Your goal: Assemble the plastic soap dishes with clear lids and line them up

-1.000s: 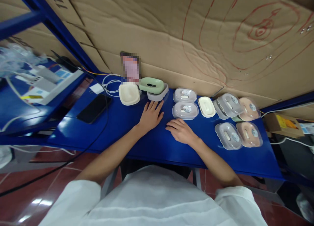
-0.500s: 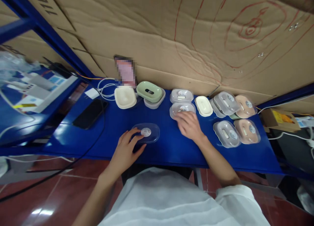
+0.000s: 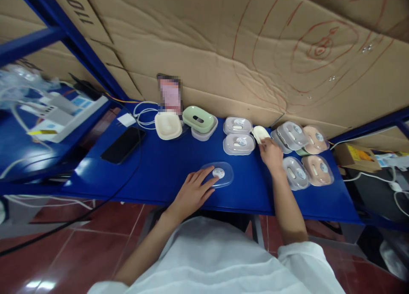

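Note:
My left hand point(image 3: 194, 191) rests with spread fingers on the left part of a clear plastic lid point(image 3: 226, 178) that has a round label. The lid lies flat near the table's front. My right hand point(image 3: 271, 152) has its fingers closed on the near edge of a cream soap dish point(image 3: 260, 133), covering that end. To the left of the dish are two grey soap dishes under clear lids, a rear one point(image 3: 237, 125) and a front one point(image 3: 239, 144). More lidded grey dishes point(image 3: 295, 173) and peach dishes point(image 3: 318, 170) sit to the right of my right hand.
A cream tray point(image 3: 168, 126) and a green dish point(image 3: 198, 119) on a grey one stand at the back left. A black phone point(image 3: 123, 145), a white charger point(image 3: 127, 119) and cables lie left. Cardboard point(image 3: 204, 42) walls the back of the blue table point(image 3: 166, 170).
My left hand has slid right, and the clear lid moved with it. My right hand has gone from the front grey dish to the cream soap dish on the right.

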Available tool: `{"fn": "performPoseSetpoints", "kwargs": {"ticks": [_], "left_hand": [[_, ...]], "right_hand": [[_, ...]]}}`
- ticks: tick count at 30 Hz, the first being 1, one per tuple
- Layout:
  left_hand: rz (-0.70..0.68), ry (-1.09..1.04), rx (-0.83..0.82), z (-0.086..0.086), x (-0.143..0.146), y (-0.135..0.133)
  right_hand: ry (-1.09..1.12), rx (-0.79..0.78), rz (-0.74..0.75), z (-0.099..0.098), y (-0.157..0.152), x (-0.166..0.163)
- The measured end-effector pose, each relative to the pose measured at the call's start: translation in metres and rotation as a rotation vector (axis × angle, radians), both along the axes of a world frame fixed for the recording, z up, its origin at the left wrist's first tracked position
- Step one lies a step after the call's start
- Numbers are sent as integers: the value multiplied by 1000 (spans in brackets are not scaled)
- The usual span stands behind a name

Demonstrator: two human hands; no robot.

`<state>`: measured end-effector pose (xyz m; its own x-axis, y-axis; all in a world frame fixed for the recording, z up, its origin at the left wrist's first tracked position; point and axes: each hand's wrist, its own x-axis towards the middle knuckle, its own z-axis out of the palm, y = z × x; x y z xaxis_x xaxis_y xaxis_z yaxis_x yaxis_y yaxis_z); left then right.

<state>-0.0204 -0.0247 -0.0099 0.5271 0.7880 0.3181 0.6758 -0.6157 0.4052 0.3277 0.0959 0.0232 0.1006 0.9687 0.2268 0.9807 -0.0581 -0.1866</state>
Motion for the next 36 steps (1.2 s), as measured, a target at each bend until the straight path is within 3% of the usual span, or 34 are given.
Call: {"fn": "performPoseSetpoints", "kwargs": {"ticks": [3,6,9,11,14,20,23,26,31,36], "left_hand": [[86,-99,57,0,-8,1],[250,-307,73,-1,-29,-3],[391,-414,47,-1,-44,-9],[401,-428,46,-1,-45,-11],[296,-371,93,1,-32,-11],[19,-108,178,5,6,-18],[8,-59,169,4,12,-29],[85,-51,167,-1,7,-40],[191,-144,49,-14,-15,-41],[75,-230,-99,-16,-28,-21]], "right_hand": [[87,111,46,8,-36,2],[208,242,149,3,-94,-8],[153,152,295,-10,-144,-33],[133,69,427,-16,-160,-52],[169,35,558,-19,-162,-74],[300,148,580,-16,-149,-89],[194,18,692,-17,-146,-93],[188,-68,750,-21,-143,-95],[242,0,767,-26,-137,-96],[212,58,822,-19,-134,-106]]}}
